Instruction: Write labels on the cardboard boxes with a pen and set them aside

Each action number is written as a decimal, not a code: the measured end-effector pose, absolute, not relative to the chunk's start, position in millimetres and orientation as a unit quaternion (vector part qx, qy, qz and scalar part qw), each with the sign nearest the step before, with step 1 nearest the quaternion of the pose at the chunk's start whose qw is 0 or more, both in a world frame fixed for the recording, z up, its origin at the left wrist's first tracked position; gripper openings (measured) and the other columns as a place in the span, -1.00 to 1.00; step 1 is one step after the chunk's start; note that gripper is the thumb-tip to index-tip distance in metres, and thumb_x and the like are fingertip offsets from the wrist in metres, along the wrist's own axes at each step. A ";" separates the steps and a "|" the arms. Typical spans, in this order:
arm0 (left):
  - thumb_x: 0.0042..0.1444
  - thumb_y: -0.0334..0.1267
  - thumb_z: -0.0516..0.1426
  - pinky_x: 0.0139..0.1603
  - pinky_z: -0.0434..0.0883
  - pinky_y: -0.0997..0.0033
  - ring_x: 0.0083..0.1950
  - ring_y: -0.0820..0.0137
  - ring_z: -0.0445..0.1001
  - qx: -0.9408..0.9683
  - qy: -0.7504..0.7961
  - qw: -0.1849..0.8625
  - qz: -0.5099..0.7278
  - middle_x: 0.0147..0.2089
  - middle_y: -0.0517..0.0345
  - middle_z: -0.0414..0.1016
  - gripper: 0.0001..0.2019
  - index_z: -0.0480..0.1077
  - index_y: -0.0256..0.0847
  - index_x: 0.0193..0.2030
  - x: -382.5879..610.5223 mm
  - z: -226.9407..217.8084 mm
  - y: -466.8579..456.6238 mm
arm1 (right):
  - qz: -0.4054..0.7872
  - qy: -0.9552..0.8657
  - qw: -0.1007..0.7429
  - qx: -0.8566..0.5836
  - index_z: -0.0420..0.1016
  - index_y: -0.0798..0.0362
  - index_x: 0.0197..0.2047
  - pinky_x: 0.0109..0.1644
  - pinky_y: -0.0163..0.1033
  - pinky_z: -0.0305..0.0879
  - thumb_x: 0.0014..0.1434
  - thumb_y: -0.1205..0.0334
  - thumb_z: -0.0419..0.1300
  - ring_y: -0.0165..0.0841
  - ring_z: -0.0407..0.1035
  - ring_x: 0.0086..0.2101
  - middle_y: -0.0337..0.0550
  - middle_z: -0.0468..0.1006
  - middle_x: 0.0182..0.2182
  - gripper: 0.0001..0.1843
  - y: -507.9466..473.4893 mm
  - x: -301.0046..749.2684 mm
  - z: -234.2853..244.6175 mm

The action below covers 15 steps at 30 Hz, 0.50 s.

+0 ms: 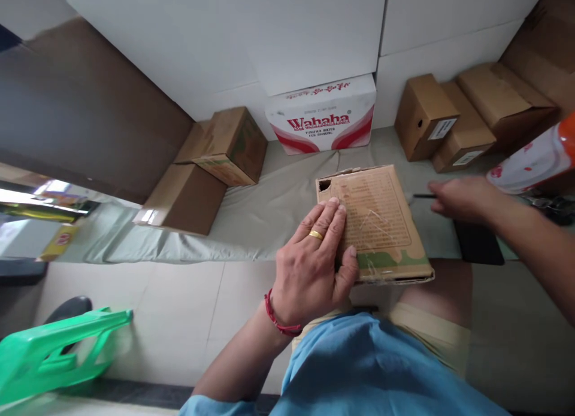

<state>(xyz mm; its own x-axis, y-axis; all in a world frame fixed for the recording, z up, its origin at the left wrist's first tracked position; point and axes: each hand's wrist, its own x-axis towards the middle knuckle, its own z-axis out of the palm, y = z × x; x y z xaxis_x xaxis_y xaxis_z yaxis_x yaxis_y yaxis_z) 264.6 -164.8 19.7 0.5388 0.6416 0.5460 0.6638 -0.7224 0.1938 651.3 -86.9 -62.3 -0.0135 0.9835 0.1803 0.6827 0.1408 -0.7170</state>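
Grey-green cloth (281, 191) covered the bench (251, 236); the printed cardboard carton (380, 215) lay at its front edge. My left hand (309, 263) pressed flat on the carton; my right hand (453, 197) gripped a slim dark tool (423, 196) alongside. One corner hole (324, 186) was open; elsewhere, the printed face looked closed.

Green stool (27, 357) — cut off by the left edge; thin dark tool (424, 196) — partly hidden by the blurred right hand (462, 199).

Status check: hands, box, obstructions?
Left hand flat on brown cardboard box. Right hand gripping thin dark tool beside box. Flat black object near right wrist.
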 end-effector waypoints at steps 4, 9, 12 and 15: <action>0.37 -0.26 0.09 0.43 0.58 -0.02 0.41 -0.02 0.60 -0.880 -0.385 0.044 -0.275 0.32 -0.37 0.62 -0.50 0.47 -0.49 0.35 273.4 32.3 -164.7 | 0.119 -0.638 0.293 -0.702 0.44 -0.09 -0.48 -0.44 -0.23 -0.06 -0.09 0.63 0.48 -0.52 0.14 -0.58 -0.38 0.36 -0.65 -0.57 -88.9 645.5 17.5; 0.44 -0.05 0.09 0.13 0.74 -0.04 0.24 -0.13 0.70 -0.868 -0.426 0.082 -0.242 0.20 -0.44 0.68 -0.50 0.59 -0.49 0.17 291.7 43.5 -164.3 | 0.355 -0.622 0.433 -0.548 0.47 -0.04 -0.36 -0.56 -0.26 -0.02 0.17 0.46 0.31 -0.51 0.28 -0.63 -0.29 0.57 -0.55 -0.80 -93.5 554.3 85.4; 0.48 0.00 0.09 0.05 0.76 -0.04 0.16 -0.14 0.74 -0.850 -0.435 0.104 -0.278 0.14 -0.44 0.71 -0.49 0.62 -0.49 0.10 297.6 38.8 -164.5 | 0.450 -0.655 0.417 -0.442 0.41 0.00 -0.44 -0.53 -0.28 0.03 0.32 0.20 0.36 -0.52 0.24 -0.61 -0.31 0.50 -0.58 -0.69 -75.9 491.4 88.9; 0.47 -0.12 0.12 0.12 0.75 0.04 0.15 -0.08 0.76 -0.838 -0.424 0.110 -0.327 0.11 -0.40 0.73 -0.59 0.63 -0.50 0.06 295.8 31.6 -164.9 | 0.443 -0.676 0.425 -0.408 0.38 0.02 -0.48 -0.39 -0.29 0.13 0.50 0.01 0.19 -0.48 0.23 -0.52 -0.34 0.31 -0.60 -0.51 -52.3 450.0 78.8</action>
<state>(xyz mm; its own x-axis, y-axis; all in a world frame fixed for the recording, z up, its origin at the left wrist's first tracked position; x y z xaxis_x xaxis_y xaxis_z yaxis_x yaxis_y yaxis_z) 295.8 -164.9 31.6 0.4274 0.6375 0.6410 0.7816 -0.6169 0.0925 450.0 -52.3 78.8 -0.3063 0.9277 0.2132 0.1749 0.2750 -0.9454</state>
